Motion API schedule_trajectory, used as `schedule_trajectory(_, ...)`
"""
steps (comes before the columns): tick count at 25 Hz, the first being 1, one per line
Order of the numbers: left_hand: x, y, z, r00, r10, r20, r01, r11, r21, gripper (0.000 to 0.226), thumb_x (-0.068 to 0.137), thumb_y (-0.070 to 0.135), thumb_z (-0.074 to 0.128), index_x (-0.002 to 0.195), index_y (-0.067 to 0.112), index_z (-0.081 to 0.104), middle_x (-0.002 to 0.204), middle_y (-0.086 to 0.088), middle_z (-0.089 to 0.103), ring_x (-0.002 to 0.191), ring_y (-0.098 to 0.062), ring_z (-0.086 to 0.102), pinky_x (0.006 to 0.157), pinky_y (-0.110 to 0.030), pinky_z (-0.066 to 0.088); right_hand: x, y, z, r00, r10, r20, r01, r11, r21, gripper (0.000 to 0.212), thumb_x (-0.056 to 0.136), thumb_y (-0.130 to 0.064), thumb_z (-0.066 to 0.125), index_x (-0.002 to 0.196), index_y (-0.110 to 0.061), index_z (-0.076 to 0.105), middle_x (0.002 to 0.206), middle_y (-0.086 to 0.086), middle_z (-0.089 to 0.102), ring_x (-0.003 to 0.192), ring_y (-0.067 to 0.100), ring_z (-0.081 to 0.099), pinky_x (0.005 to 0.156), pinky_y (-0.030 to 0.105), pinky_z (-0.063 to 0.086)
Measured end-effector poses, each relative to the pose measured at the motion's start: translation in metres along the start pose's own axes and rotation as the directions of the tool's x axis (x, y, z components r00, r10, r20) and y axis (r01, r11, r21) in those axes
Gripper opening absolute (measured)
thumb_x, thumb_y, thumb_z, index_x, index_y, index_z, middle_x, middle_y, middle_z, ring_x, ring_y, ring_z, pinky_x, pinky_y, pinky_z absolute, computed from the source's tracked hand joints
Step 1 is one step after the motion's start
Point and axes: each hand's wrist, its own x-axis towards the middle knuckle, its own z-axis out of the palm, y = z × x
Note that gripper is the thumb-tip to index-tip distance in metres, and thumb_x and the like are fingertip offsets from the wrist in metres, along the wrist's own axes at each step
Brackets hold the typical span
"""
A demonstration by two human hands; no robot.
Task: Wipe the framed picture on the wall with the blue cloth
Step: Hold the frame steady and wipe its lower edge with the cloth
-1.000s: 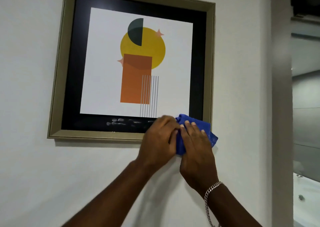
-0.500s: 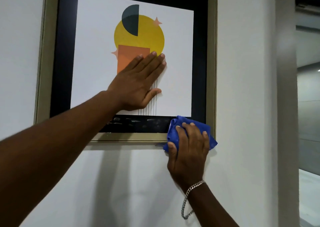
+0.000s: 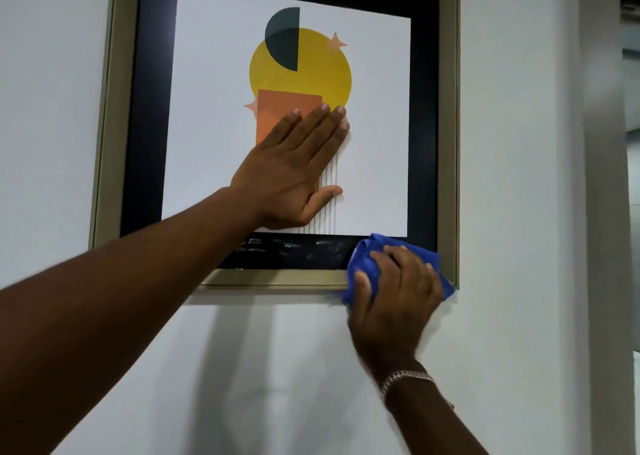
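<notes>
The framed picture [image 3: 450, 115] hangs on a white wall, with a gold frame, a black mat and a print of a yellow circle and orange rectangle. My left hand [image 3: 294, 174] lies flat and open on the glass over the print's lower middle. My right hand [image 3: 393, 305] presses the bunched blue cloth [image 3: 362, 257] against the frame's bottom right corner, fingers over the cloth. White smudges [image 3: 287, 246] streak the black mat's bottom strip left of the cloth.
The white wall [image 3: 519, 177] ends in a corner edge at the right, with a darker room or corridor [image 3: 632, 142] beyond it. A silver bracelet [image 3: 405, 378] circles my right wrist.
A second ago both hands were together on the cloth at the frame's bottom edge. My left hand has since risen and flattened on the glass. The cloth stays at the bottom right corner.
</notes>
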Motion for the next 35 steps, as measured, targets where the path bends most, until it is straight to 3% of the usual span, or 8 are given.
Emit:
schedule_trajectory(2, 0.002, 0.002, -0.001, 1.0, -0.023, -0.014, 0.022, 1.0, -0.018, 0.079, 0.094, 0.057, 0.022, 0.153, 0.006, 0.011, 0.164, -0.014, 0.011, 0.151, -0.029, 0.008, 0.123, -0.049, 0.014, -0.003, -0.011, 0.002, 0.999, 0.033, -0.02, -0.033, 0.999, 0.006, 0.033, 0.097, -0.04, 0.038, 0.112, -0.015, 0.053, 0.119, 0.013, 0.062, 0.117, 0.03, 0.049, 0.105, 0.051, 0.032)
schedule_trajectory(5, 0.002, 0.002, 0.0, 1.0, -0.011, -0.015, 0.01, 1.0, -0.009, 0.08, 0.094, 0.058, 0.022, 0.153, 0.005, 0.011, 0.164, -0.015, 0.011, 0.151, -0.029, 0.008, 0.123, -0.048, 0.013, -0.008, 0.01, -0.005, 0.985, -0.165, 0.056, 0.161, 0.985, 0.069, 0.036, 0.096, -0.042, 0.038, 0.119, -0.017, 0.051, 0.127, 0.012, 0.058, 0.125, 0.028, 0.043, 0.109, 0.048, 0.026)
schedule_trajectory(9, 0.0, 0.001, 0.001, 1.0, -0.014, -0.028, 0.014, 1.0, -0.001, 0.079, 0.094, 0.058, 0.021, 0.153, 0.006, 0.009, 0.164, -0.015, 0.01, 0.151, -0.028, 0.007, 0.123, -0.048, 0.013, -0.006, -0.008, -0.002, 0.998, 0.0, 0.055, -0.002, 0.999, 0.042, 0.046, 0.096, -0.043, 0.035, 0.13, -0.015, 0.046, 0.137, 0.012, 0.052, 0.129, 0.028, 0.04, 0.112, 0.051, 0.025)
schedule_trajectory(12, 0.002, 0.0, 0.001, 0.999, -0.013, -0.029, 0.013, 1.0, -0.006, 0.079, 0.094, 0.057, 0.02, 0.153, 0.006, 0.009, 0.164, -0.015, 0.009, 0.152, -0.028, 0.006, 0.123, -0.048, 0.013, -0.012, 0.001, -0.005, 0.969, -0.2, 0.144, 0.197, 0.98, 0.034, 0.05, 0.098, -0.046, 0.03, 0.136, -0.016, 0.041, 0.144, 0.009, 0.048, 0.137, 0.025, 0.035, 0.117, 0.047, 0.018)
schedule_trajectory(24, -0.001, -0.001, 0.006, 0.998, -0.002, -0.068, 0.0, 1.0, -0.028, 0.078, 0.094, 0.055, 0.024, 0.153, 0.005, 0.009, 0.163, -0.017, 0.011, 0.151, -0.031, 0.009, 0.123, -0.051, 0.012, -0.007, -0.006, -0.007, 0.995, -0.007, 0.104, 0.004, 1.0, 0.025, 0.047, 0.095, -0.042, 0.036, 0.13, -0.013, 0.045, 0.136, 0.011, 0.051, 0.131, 0.027, 0.038, 0.117, 0.048, 0.018)
schedule_trajectory(27, -0.006, -0.006, 0.001, 0.998, 0.052, -0.035, -0.053, 0.998, -0.023, 0.078, 0.094, 0.056, 0.023, 0.153, 0.005, 0.01, 0.164, -0.016, 0.01, 0.151, -0.03, 0.008, 0.123, -0.051, 0.012, -0.015, -0.006, -0.012, 0.981, -0.114, 0.157, 0.109, 0.993, 0.044, 0.048, 0.095, -0.044, 0.037, 0.13, -0.012, 0.045, 0.138, 0.011, 0.05, 0.135, 0.026, 0.034, 0.12, 0.042, 0.01)
schedule_trajectory(31, -0.02, -0.02, -0.002, 0.994, 0.113, -0.013, -0.113, 0.994, -0.005, 0.077, 0.095, 0.055, 0.021, 0.153, 0.006, 0.011, 0.163, -0.016, 0.012, 0.151, -0.029, 0.009, 0.123, -0.051, 0.013, -0.007, -0.022, -0.011, 0.99, 0.028, 0.142, -0.028, 1.0, -0.003, 0.046, 0.094, -0.041, 0.038, 0.129, -0.012, 0.044, 0.136, 0.012, 0.05, 0.131, 0.028, 0.035, 0.117, 0.048, 0.017)
schedule_trajectory(35, -0.042, -0.043, -0.004, 0.996, 0.089, -0.021, -0.089, 0.996, 0.009, 0.077, 0.095, 0.056, 0.019, 0.153, 0.006, 0.01, 0.163, -0.017, 0.012, 0.151, -0.03, 0.009, 0.123, -0.051, 0.012, -0.008, -0.009, -0.02, 0.967, -0.115, 0.227, 0.118, 0.993, 0.001, 0.049, 0.094, -0.043, 0.039, 0.129, -0.01, 0.045, 0.136, 0.014, 0.049, 0.131, 0.032, 0.037, 0.117, 0.05, 0.016)
